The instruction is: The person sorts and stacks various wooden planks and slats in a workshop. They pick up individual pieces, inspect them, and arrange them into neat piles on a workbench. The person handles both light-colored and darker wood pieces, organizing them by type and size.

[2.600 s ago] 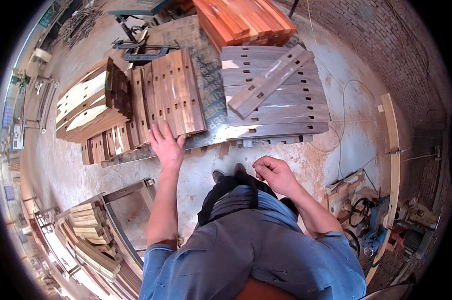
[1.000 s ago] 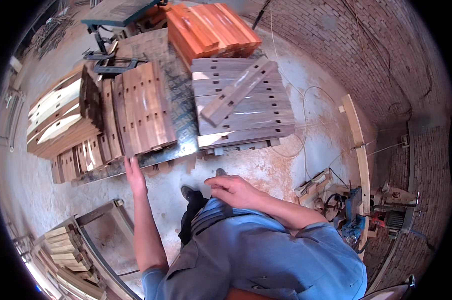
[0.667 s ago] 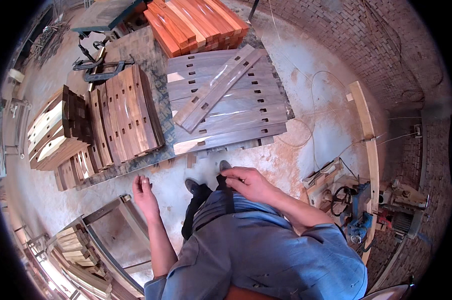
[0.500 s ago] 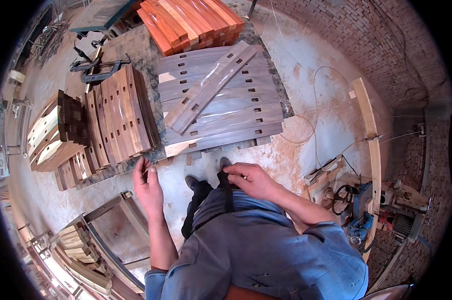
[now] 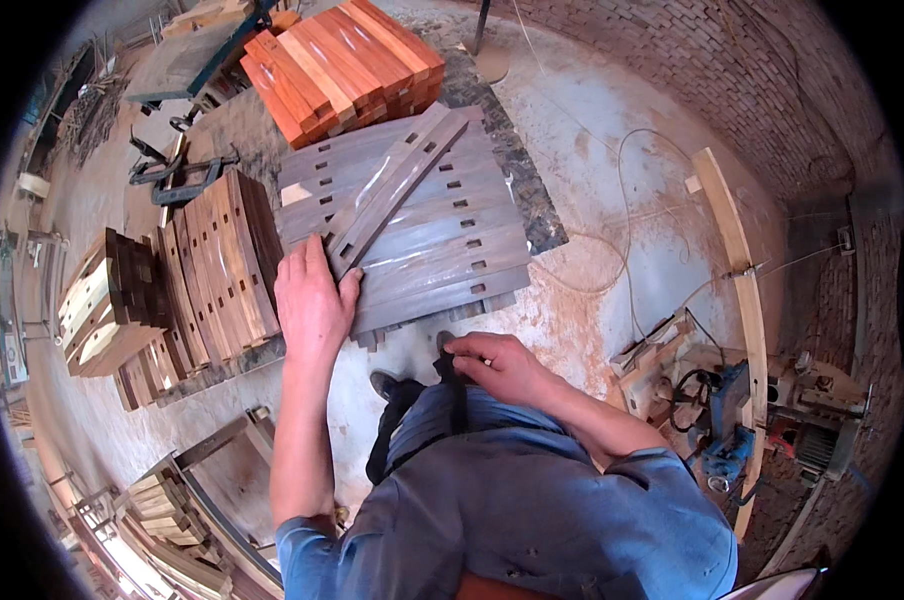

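Note:
My left hand [image 5: 315,305] rests at the near left corner of a stack of grey-brown wooden slats [image 5: 427,265] with small rectangular slots. Its fingers stretch over the boards and the thumb is spread apart, beside the near end of one loose slotted slat [image 5: 397,190]. That slat lies diagonally across the stack. Whether the fingers touch its end is hard to see. In front of my body, my right hand [image 5: 507,368] is closed in a pinch. A tiny pale spot shows at its fingers; I cannot make out what it is.
Orange-red wood bars [image 5: 347,65] are piled at the table's far side. Left of the slats stand brown slotted boards [image 5: 217,270], a shorter block stack [image 5: 107,300] and a dark clamp [image 5: 187,180]. A long plank [image 5: 740,260] and blue power tool [image 5: 727,450] are at right.
My left hand has moved forward from beside the table onto the near left corner of the slat stack. My right hand stays in its pinch. The view has shifted slightly.

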